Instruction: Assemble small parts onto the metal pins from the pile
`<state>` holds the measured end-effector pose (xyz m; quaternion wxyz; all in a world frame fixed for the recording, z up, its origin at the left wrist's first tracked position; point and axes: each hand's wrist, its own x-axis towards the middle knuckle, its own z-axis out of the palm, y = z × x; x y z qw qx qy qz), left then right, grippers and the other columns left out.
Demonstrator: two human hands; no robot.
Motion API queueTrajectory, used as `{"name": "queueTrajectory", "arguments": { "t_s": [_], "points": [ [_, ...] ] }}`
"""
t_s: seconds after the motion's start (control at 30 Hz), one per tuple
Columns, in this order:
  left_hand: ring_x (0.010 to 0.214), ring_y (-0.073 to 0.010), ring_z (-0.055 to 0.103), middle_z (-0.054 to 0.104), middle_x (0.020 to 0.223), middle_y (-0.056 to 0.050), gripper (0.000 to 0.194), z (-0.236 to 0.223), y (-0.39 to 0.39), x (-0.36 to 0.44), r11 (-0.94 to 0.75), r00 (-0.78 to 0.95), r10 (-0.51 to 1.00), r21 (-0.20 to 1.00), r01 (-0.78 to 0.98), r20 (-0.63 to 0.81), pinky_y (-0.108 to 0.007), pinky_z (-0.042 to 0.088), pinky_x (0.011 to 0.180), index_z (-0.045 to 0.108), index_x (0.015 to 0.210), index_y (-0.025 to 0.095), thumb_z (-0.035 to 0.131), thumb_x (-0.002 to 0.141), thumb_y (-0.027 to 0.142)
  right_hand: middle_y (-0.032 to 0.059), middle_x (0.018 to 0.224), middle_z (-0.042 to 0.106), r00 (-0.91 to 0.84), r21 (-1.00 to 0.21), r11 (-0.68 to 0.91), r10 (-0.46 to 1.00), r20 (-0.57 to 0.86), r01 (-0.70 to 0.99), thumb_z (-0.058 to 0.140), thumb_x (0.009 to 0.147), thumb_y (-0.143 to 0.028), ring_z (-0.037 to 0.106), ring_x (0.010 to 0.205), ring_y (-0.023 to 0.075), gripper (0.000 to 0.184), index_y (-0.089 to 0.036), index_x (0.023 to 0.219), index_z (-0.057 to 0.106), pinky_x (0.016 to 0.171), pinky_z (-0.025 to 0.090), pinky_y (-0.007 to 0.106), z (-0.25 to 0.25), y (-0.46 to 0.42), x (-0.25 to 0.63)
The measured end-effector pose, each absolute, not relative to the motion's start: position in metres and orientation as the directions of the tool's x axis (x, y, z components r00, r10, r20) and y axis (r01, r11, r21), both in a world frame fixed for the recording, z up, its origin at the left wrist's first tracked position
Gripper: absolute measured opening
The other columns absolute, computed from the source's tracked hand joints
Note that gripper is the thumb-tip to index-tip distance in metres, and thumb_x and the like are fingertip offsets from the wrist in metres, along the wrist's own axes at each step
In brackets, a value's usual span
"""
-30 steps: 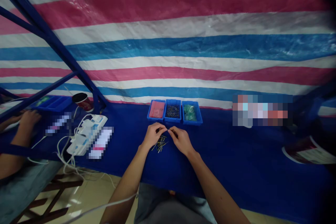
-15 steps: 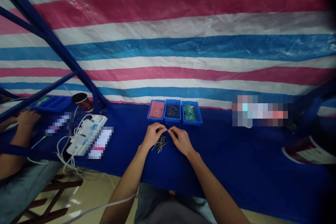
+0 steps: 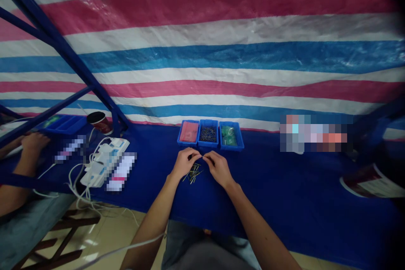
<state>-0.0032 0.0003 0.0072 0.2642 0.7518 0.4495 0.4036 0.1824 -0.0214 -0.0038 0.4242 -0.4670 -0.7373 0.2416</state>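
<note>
My left hand and my right hand come nearly fingertip to fingertip over the blue table. Thumb and forefinger are pinched together on each, and whatever lies between the tips is too small to make out. Just below my left fingers is a loose pile of thin, screw-like metal pieces, some yellowish. Beyond the hands three blue bins stand in a row: the left bin holds pink packets, the middle bin dark thin metal pieces, the right bin green packets.
To the left lie a white power strip with tangled cables, a blurred-out phone-like object and a dark red cup. A co-worker's hand is at far left. A tub stands at right; a blue frame bar slants at upper left.
My right fingertips have shifted very slightly to the right. The left hand, the pile and the bins stay where they were.
</note>
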Motion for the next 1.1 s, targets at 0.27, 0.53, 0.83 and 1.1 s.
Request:
{"name": "queueTrajectory", "arguments": {
  "t_s": [0.27, 0.53, 0.83, 1.1],
  "points": [
    [0.066, -0.0125, 0.054, 0.060, 0.068, -0.001, 0.020, 0.0073, -0.0003, -0.0029, -0.459, 0.276, 0.887, 0.762, 0.457, 0.369, -0.025, 0.040, 0.065, 0.071, 0.080, 0.016, 0.064, 0.090, 0.032, 0.0039, 0.084, 0.065, -0.168, -0.762, 0.445, 0.893, 0.418, 0.470, 0.049, 0.099, -0.029, 0.062, 0.079, 0.0184, 0.021, -0.022, 0.086, 0.065, 0.072, 0.045, 0.028, -0.0060, -0.0209, 0.1822],
    [0.067, -0.0135, 0.055, 0.064, 0.070, -0.002, 0.024, 0.0076, -0.0004, -0.0021, -0.465, 0.284, 0.884, 0.753, 0.466, 0.370, -0.026, 0.041, 0.066, 0.071, 0.080, 0.017, 0.063, 0.090, 0.036, 0.0042, 0.083, 0.061, -0.134, -0.762, 0.438, 0.893, 0.429, 0.477, 0.049, 0.098, -0.030, 0.060, 0.075, 0.0174, 0.023, -0.022, 0.078, 0.059, 0.071, 0.045, 0.028, -0.0069, -0.0211, 0.1819],
    [0.067, -0.0135, 0.055, 0.063, 0.069, -0.002, 0.023, 0.0068, -0.0002, -0.0022, -0.463, 0.293, 0.885, 0.750, 0.472, 0.362, -0.025, 0.041, 0.064, 0.072, 0.081, 0.017, 0.063, 0.090, 0.036, 0.0040, 0.083, 0.061, -0.106, -0.775, 0.437, 0.891, 0.441, 0.457, 0.049, 0.097, -0.030, 0.059, 0.073, 0.0162, 0.027, -0.021, 0.073, 0.057, 0.074, 0.046, 0.027, -0.0083, -0.0189, 0.1845],
    [0.067, -0.0138, 0.056, 0.064, 0.071, -0.003, 0.023, 0.0076, -0.0004, -0.0024, -0.463, 0.306, 0.884, 0.748, 0.475, 0.353, -0.025, 0.041, 0.065, 0.072, 0.082, 0.016, 0.062, 0.091, 0.035, 0.0039, 0.082, 0.063, -0.108, -0.787, 0.428, 0.898, 0.427, 0.445, 0.054, 0.095, -0.033, 0.060, 0.073, 0.0168, 0.025, -0.021, 0.073, 0.060, 0.072, 0.048, 0.028, -0.0103, -0.0168, 0.1878]
  ]
}}
